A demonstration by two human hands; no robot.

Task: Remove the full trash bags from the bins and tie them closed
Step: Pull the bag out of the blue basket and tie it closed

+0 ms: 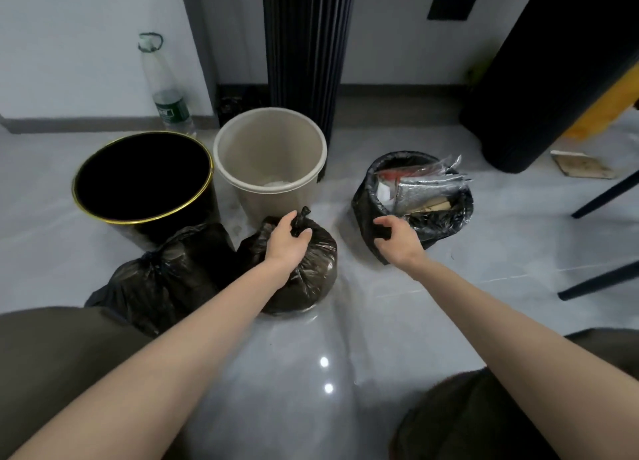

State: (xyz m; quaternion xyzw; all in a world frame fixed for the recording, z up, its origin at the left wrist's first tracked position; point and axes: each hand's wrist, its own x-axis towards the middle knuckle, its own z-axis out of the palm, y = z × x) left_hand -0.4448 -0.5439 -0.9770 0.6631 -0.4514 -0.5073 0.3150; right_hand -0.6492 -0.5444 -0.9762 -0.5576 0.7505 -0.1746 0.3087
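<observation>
On the glossy grey floor (345, 356), the black bin (202, 214) with a gold rim stands far left, and the beige bin (276, 203) is just to its right. Nearer to me sit two tied black bags, the left bag (162, 279) and the middle bag (311, 273), touching each other, while an open bag (363, 200) stuffed with rubbish stands apart on the right. My left hand (287, 241) has its fingers curled round the middle bag's knot (301, 217), and my right hand (397, 238) pinches the near rim of the open bag.
</observation>
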